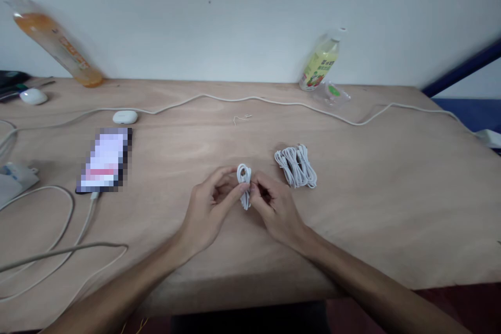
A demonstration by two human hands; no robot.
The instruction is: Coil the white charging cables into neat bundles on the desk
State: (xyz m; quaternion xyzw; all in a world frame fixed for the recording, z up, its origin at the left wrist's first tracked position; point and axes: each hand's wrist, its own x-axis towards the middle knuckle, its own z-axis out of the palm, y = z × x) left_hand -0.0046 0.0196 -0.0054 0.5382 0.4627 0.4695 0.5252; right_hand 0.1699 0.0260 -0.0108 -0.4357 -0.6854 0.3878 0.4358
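Left hand [209, 203] and right hand [274, 206] both pinch a small, tightly coiled white cable [244, 183].

The table [371, 209] in the middle of the frame looks like light wood, smooth and not shiny. The small coiled cable [245, 183] at the centre looks like white plastic, smooth and a bit glossy. The cable bundle [296, 166] just right of centre looks the same. The bottle [320, 62] at the upper right is clear, shiny plastic with a paper-like label.
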